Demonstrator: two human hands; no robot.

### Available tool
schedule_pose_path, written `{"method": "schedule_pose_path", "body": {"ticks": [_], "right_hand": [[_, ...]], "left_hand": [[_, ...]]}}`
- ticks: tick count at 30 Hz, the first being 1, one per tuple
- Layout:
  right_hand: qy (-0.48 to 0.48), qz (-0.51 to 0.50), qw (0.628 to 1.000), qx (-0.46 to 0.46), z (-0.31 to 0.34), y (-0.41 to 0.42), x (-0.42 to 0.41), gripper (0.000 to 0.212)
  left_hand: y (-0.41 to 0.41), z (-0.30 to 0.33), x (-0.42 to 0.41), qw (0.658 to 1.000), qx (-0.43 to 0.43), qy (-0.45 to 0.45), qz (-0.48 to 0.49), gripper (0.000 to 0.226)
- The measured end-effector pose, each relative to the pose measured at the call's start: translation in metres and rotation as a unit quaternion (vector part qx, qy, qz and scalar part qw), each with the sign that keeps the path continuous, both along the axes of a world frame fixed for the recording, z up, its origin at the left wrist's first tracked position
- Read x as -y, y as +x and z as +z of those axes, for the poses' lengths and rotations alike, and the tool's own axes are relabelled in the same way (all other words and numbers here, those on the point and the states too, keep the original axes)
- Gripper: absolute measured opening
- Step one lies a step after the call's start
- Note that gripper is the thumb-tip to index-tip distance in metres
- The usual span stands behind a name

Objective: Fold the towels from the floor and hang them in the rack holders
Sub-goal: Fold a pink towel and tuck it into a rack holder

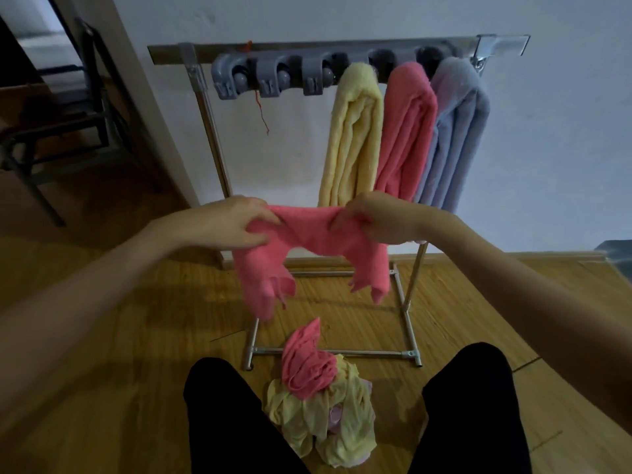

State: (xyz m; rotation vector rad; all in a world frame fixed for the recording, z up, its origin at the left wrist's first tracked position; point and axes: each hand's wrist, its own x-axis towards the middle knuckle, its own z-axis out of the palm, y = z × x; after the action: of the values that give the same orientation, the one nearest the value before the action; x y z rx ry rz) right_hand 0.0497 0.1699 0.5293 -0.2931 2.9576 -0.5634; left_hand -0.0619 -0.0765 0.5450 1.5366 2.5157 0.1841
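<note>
Pink towel (309, 248) bunched between my left hand (236, 222) and right hand (376, 217), both pinching its top edge, long axis sideways, ends drooping. It sits below the rack (338, 51), in front. Free holders (273, 78) lie up-left (left hand nearer, I'd judge). Pile (318, 398) waits on the floor.
</note>
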Motion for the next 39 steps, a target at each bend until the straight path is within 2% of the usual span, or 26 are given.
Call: {"method": "schedule_pose_path", "body": {"ticks": [2, 5, 10, 13, 16, 21, 24, 27, 30, 34, 39], "right_hand": [[-0.013, -0.027, 0.998, -0.048, 0.007, -0.004, 0.007, 0.070], [0.003, -0.028, 0.987, -0.160, 0.019, -0.012, 0.017, 0.060], [-0.052, -0.096, 0.964, -0.243, 0.032, -0.033, 0.033, 0.048], [-0.083, -0.151, 0.939, -0.299, 0.039, -0.044, 0.042, 0.049], [-0.115, -0.187, 0.916, -0.337, 0.048, -0.055, 0.051, 0.040], [-0.161, -0.220, 0.888, -0.370, 0.065, -0.075, 0.059, 0.038], [-0.187, -0.244, 0.881, -0.361, 0.068, -0.090, 0.056, 0.048], [-0.210, -0.261, 0.889, -0.314, 0.066, -0.110, 0.050, 0.066], [-0.215, -0.277, 0.884, -0.308, 0.059, -0.124, 0.048, 0.075], [-0.216, -0.284, 0.873, -0.332, 0.044, -0.129, 0.046, 0.075], [-0.188, -0.269, 0.878, -0.348, 0.015, -0.128, 0.035, 0.078]], "left_hand": [[-0.006, 0.003, 0.000, 0.998, -0.009, 0.041, 0.038, 0.048], [-0.013, 0.001, -0.001, 0.990, -0.066, 0.089, 0.084, 0.063], [-0.025, 0.008, -0.014, 0.945, -0.215, 0.209, 0.133, 0.058], [-0.033, 0.022, -0.023, 0.917, -0.262, 0.265, 0.143, 0.055], [-0.043, 0.039, -0.034, 0.902, -0.301, 0.277, 0.138, 0.054], [-0.059, 0.066, -0.052, 0.882, -0.353, 0.270, 0.155, 0.055], [-0.068, 0.075, -0.069, 0.877, -0.363, 0.276, 0.153, 0.049], [-0.077, 0.076, -0.088, 0.878, -0.365, 0.280, 0.133, 0.046], [-0.086, 0.073, -0.102, 0.887, -0.344, 0.284, 0.118, 0.048], [-0.095, 0.062, -0.107, 0.892, -0.335, 0.285, 0.106, 0.048], [-0.098, 0.049, -0.109, 0.900, -0.332, 0.267, 0.091, 0.050]]}}
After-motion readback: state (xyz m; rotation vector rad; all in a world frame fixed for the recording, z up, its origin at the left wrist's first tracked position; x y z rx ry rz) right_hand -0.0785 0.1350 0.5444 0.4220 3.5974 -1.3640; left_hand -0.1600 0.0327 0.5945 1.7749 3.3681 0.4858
